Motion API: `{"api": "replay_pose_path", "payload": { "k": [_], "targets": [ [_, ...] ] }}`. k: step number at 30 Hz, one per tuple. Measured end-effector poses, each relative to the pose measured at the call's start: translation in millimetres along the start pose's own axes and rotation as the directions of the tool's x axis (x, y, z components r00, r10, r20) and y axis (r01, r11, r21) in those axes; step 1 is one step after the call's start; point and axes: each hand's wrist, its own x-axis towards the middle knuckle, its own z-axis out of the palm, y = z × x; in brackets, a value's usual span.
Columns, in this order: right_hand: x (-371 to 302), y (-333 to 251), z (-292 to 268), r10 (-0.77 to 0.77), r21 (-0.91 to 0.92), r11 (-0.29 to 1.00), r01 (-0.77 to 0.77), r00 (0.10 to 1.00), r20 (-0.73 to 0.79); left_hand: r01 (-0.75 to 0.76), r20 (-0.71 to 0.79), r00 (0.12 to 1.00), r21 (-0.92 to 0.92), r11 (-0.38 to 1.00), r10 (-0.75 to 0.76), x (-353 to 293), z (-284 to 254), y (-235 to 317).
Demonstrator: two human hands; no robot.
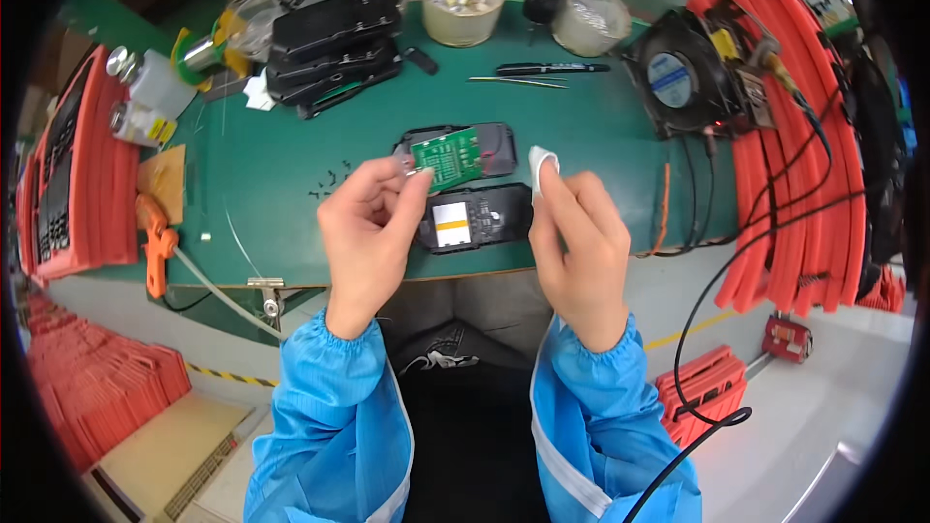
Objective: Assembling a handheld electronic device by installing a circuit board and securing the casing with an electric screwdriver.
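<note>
My left hand (373,223) pinches the left edge of a green circuit board (448,160), tilted above an open black plastic housing half (498,149). Thin reddish wires show at the board's right end. Just nearer to me lies the other black housing half (499,215), with a white label crossed by a yellow-orange stripe (451,227). To the right, my right hand (581,242) is closed on a small folded white cloth (543,161), held up between thumb and fingers, apart from the board. Both forearms wear blue sleeves.
Small dark screws (334,179) lie left of the housing. Behind are stacked black housings (334,44), tweezers (518,81), a black pen (552,68) and two tubs (463,4). A fan (668,77) stands right, near red trays (790,136). An orange glue gun (155,242) hangs at the left edge.
</note>
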Motion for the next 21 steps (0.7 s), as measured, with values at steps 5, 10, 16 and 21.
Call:
{"api": "replay_pose_path", "payload": {
  "k": [5, 10, 16, 21],
  "targets": [
    [2.7, -2.7, 28.2, -0.176, -0.063, 0.981, 0.182, 0.980, 0.092, 0.014, 0.030, 0.999, 0.082, 0.997, -0.016, -2.1, -7.1, -2.0],
    [4.0, -7.3, 38.5, -0.200, -0.166, 0.960, 0.224, 0.969, 0.146, 0.005, 0.035, 0.999, 0.061, 0.998, -0.007, -5.1, 0.1, -3.8],
    [-3.2, -12.5, 48.6, -0.224, -0.154, 0.961, 0.229, 0.973, 0.051, -0.028, -0.047, 0.998, 0.132, 0.991, 0.035, -4.5, -8.5, -10.3],
    [6.8, -15.1, 48.9, -0.217, -0.188, 0.956, 0.224, 0.974, 0.056, -0.052, -0.026, 0.998, 0.090, 0.995, 0.054, -1.6, -17.4, -18.3]
  ]
}}
